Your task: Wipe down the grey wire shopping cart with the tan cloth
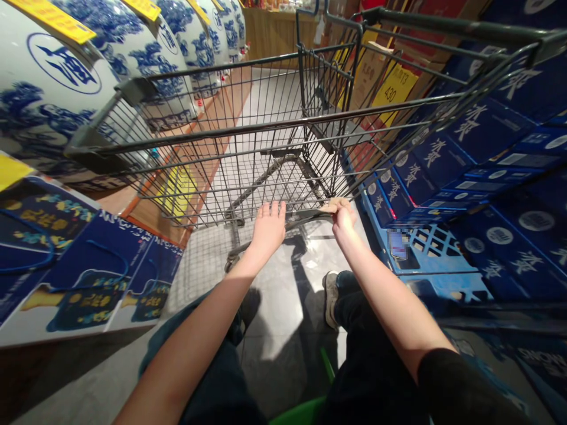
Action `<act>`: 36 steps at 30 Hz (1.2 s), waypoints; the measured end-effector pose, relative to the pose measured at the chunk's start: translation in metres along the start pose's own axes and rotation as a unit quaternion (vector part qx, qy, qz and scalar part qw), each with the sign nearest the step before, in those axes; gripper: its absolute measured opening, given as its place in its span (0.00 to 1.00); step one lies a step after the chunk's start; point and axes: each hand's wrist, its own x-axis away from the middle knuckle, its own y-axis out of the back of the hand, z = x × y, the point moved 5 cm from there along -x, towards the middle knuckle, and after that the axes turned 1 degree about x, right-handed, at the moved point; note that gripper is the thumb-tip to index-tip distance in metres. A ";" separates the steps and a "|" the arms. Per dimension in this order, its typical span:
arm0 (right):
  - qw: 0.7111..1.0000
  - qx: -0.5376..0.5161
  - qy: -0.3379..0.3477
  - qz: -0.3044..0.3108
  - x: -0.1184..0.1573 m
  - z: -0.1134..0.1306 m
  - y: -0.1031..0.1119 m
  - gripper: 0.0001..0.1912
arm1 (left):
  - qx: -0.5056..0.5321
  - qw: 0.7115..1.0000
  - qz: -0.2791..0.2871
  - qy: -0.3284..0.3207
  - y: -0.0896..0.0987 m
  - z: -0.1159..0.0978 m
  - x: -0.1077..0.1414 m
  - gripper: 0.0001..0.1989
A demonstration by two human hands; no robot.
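A dark wire shopping cart (266, 125) stands crosswise in front of me. My left hand (270, 225) lies with its fingers stretched out against the lower edge of the cart's basket. Beside it, my right hand (344, 219) is closed on a small tan, cloth-like piece (328, 207) at the cart's lower bar (308, 217). Its exact kind is hard to make out. The wire basket holds nothing that I can see. Below the hands, the cart's undercarriage (252, 192) rests on the floor.
Large blue-and-white jars (66, 77) line a wooden platform (199, 127) on the left. Blue gift boxes (88, 265) stand nearer. Stacked blue cartons (425, 171) and a blue plastic pallet (443, 245) are on the right. A green seat edge (301, 412) shows below me.
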 end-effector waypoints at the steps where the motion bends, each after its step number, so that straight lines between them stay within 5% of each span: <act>1: 1.000 0.000 -0.003 -0.012 0.001 0.001 0.000 0.08 | 0.001 1.000 0.000 -0.002 0.000 0.000 0.000 0.33; 17: 0.994 0.030 -0.101 0.000 0.016 0.002 -0.012 0.09 | 0.007 1.000 0.007 0.001 0.002 -0.002 -0.001 0.33; 26: 0.990 0.002 -0.131 -0.050 0.016 -0.004 -0.014 0.08 | 0.035 0.999 -0.006 -0.014 -0.002 0.001 0.001 0.34; 36: 0.985 -0.038 -0.164 -0.047 0.034 -0.015 -0.031 0.09 | 0.092 0.992 -0.026 -0.079 0.004 0.030 0.014 0.27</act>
